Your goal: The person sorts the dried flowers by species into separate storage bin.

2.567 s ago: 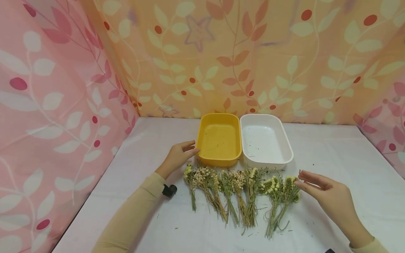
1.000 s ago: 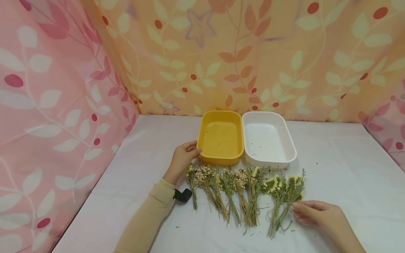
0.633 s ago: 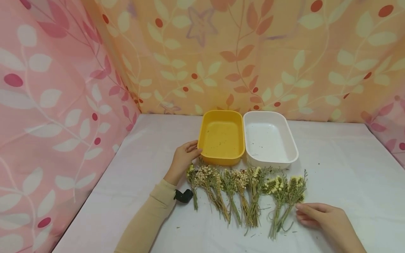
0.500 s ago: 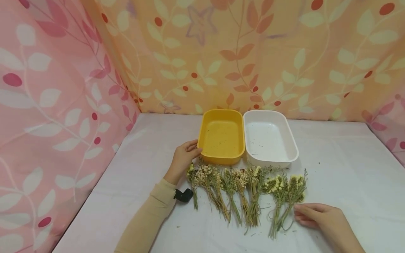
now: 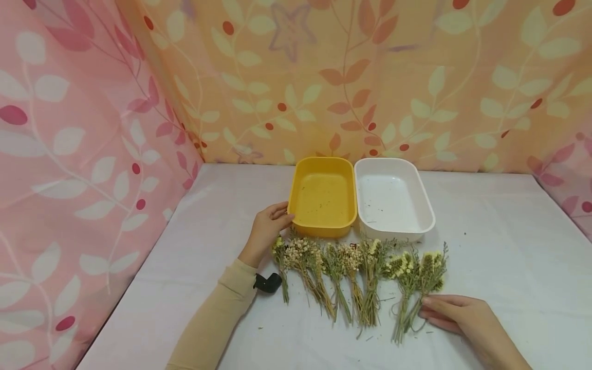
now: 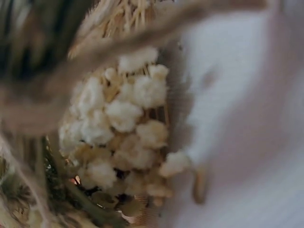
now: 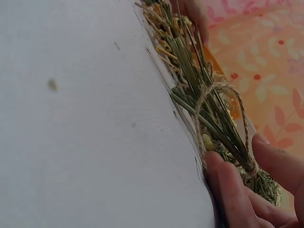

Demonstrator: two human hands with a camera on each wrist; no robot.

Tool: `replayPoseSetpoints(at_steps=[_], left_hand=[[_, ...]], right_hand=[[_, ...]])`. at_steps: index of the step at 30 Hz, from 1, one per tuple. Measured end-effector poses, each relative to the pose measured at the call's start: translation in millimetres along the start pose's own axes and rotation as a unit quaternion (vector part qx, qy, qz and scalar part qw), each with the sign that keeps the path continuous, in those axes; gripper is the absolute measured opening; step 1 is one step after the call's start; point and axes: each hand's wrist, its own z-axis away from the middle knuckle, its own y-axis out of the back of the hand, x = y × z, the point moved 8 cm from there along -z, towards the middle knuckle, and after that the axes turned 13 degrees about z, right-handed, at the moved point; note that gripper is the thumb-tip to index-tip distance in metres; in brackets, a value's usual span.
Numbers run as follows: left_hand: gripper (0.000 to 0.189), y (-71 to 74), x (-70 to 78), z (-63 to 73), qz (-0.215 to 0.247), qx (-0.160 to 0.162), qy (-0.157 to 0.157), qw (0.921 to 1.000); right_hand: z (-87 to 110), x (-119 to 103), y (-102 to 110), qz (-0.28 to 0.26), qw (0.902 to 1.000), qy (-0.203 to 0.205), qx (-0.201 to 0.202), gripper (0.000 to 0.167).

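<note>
Touching the yellow tub [image 5: 322,230], my left grip [image 5: 265,226] lay loosely apart; my right grip [image 5: 461,314] pinched the rightmost flower bunch [image 5: 430,275].

Just right of frame centre, the left tub [image 5: 323,198], your left hand [image 5: 266,226] at its left side, adjoins the right tub [image 5: 393,203]; flower bunches [image 5: 370,282] line up below.

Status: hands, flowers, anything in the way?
Left hand against yellow tray. Right hand at stems of rightmost flower bunch, grip unclear. Neighbouring bunch crowding it; no other obstruction seen.
</note>
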Motion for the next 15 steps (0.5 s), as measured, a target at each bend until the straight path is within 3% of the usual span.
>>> replayPoseSetpoints(at_steps=[15], left_hand=[[0.051,-1.2,-0.5,0.4,0.025,-0.005,-0.004,0.9997]], right_hand=[[-2.7,-2.9,-10.2,-0.03,0.9989,-0.002,0.037,0.054]])
